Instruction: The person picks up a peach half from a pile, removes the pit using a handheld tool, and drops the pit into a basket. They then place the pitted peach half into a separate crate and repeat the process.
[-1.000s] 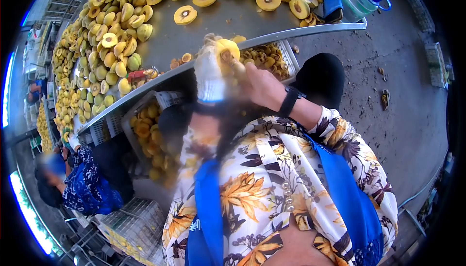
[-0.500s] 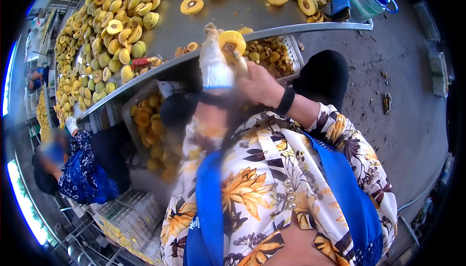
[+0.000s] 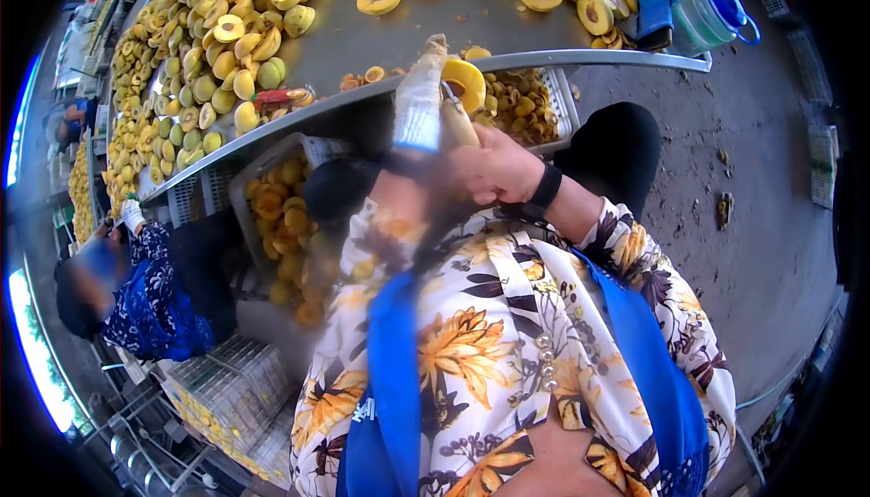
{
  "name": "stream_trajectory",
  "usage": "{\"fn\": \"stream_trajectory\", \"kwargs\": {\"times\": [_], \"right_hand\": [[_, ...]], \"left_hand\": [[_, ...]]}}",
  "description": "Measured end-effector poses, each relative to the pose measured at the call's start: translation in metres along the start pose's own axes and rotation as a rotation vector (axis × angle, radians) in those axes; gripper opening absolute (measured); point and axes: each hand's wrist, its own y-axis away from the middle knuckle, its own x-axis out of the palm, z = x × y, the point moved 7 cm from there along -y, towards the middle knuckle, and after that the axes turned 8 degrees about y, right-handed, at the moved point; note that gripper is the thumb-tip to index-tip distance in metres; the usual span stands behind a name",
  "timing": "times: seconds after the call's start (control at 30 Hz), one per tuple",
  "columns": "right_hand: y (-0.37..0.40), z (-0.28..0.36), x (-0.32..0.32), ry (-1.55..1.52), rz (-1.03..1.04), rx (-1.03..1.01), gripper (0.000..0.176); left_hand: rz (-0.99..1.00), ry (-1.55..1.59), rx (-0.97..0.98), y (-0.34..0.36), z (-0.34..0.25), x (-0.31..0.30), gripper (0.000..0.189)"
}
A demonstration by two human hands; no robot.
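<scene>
Gripping a halved yellow fruit (image 3: 466,81) just above the desk (image 3: 381,44) edge, the gloved left hand (image 3: 419,109) was clamped on it. The bare right hand (image 3: 496,168) was closed around a slim pale tool (image 3: 458,123) that met the fruit.

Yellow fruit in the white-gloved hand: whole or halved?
Halved: the yellow fruit in the white-gloved left hand shows a hollowed cut face; a pale-handled tool in the bare right hand meets it.

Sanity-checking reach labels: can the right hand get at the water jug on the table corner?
Probably, path-wise: nothing stands between the right hand and the jug. But that hand is full, gripping a tool against the fruit half in the left hand.
</scene>
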Motion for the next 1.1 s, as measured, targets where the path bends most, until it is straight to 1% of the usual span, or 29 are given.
{"fn": "stream_trajectory", "kwargs": {"times": [0.03,0.07,0.13,0.17,0.2,0.23,0.3,0.33,0.37,0.43,0.47,0.5,0.57,0.6,0.63,0.67,0.7,0.73,0.77,0.83,0.9,0.93,0.97,1.03,1.07,1.1], "right_hand": [[-0.002,-0.001,0.000,-0.081,0.060,0.029,0.014],[-0.004,-0.002,0.002,-0.163,0.120,0.056,0.014],[-0.003,0.002,0.007,-0.176,0.223,-0.024,0.014],[-0.001,0.003,0.010,-0.184,0.276,-0.061,0.014],[-0.001,-0.001,0.007,-0.214,0.297,-0.051,0.016],[-0.004,-0.003,-0.006,-0.039,0.174,-0.056,0.017],[-0.005,-0.001,-0.034,0.309,-0.076,-0.072,0.021],[-0.005,-0.005,-0.044,0.403,-0.150,-0.073,0.013],[-0.003,-0.006,-0.050,0.515,-0.194,-0.041,0.012],[-0.001,-0.008,-0.061,0.739,-0.282,0.030,0.010],[-0.008,-0.013,-0.071,0.858,-0.344,0.018,0.013],[-0.007,-0.010,-0.066,0.952,-0.337,-0.002,0.019],[-0.001,-0.003,-0.052,1.138,-0.333,-0.051,0.033],[-0.003,-0.009,-0.055,1.190,-0.339,-0.043,0.027],[-0.004,-0.014,-0.056,1.148,-0.333,-0.041,0.024],[-0.005,-0.017,-0.056,1.109,-0.325,-0.036,0.022],[-0.006,-0.020,-0.057,1.073,-0.319,-0.040,0.020],[-0.007,-0.022,-0.057,1.081,-0.316,-0.046,0.021],[-0.008,-0.023,-0.058,1.087,-0.317,-0.055,0.022],[-0.004,-0.017,-0.057,1.107,-0.356,-0.112,0.022],[0.001,-0.004,-0.052,1.142,-0.418,-0.210,0.022],[0.007,0.009,-0.049,1.121,-0.445,-0.223,0.022],[0.006,0.010,-0.054,1.142,-0.467,-0.284,0.019],[0.005,0.001,-0.072,1.071,-0.535,-0.329,0.017],[0.009,0.011,-0.069,1.034,-0.549,-0.352,0.013],[0.006,0.006,-0.084,1.021,-0.579,-0.375,0.014]], "left_hand": [[-0.032,0.049,-0.036,-0.004,0.001,-0.001,0.040],[-0.044,0.024,-0.104,-0.003,0.001,-0.005,0.041],[-0.010,0.086,-0.123,0.004,-0.004,-0.010,0.044],[0.035,0.175,-0.071,0.007,-0.012,-0.012,0.046],[-0.055,0.197,0.024,0.007,-0.030,-0.031,0.046],[-0.147,0.218,0.118,0.008,-0.052,-0.055,0.045],[-0.205,0.078,0.180,0.035,-0.093,-0.106,0.045],[-0.396,-0.007,0.298,0.053,-0.110,-0.139,0.045],[-0.591,-0.096,0.411,0.070,-0.122,-0.174,0.044],[-0.791,-0.433,0.406,0.082,-0.133,-0.263,0.061],[-0.903,-0.754,0.216,0.083,-0.137,-0.300,0.065],[-0.998,-1.070,0.011,0.089,-0.139,-0.322,0.070],[-0.932,-1.577,0.000,0.093,-0.137,-0.295,0.075],[-0.932,-1.602,0.122,0.088,-0.144,-0.274,0.067],[-0.837,-1.667,0.438,0.072,-0.152,-0.254,0.061],[-0.757,-1.614,0.485,0.065,-0.165,-0.200,0.054],[-0.637,-1.501,0.676,0.049,-0.171,-0.167,0.052],[-0.528,-1.570,0.648,0.028,-0.179,-0.126,0.049],[-0.437,-1.609,0.839,0.004,-0.181,-0.090,0.046],[-0.246,-1.666,1.037,-0.037,-0.172,-0.022,0.052],[-0.088,-1.807,0.930,-0.100,-0.147,0.018,0.051],[-0.003,-1.843,0.824,-0.127,-0.127,0.027,0.051],[0.069,-1.872,0.710,-0.148,-0.109,0.029,0.051],[-0.068,-1.746,0.626,-0.168,-0.106,0.024,0.046],[-0.042,-1.707,0.636,-0.168,-0.104,0.024,0.042],[-0.017,-1.669,0.637,-0.162,-0.102,0.024,0.040]]}}
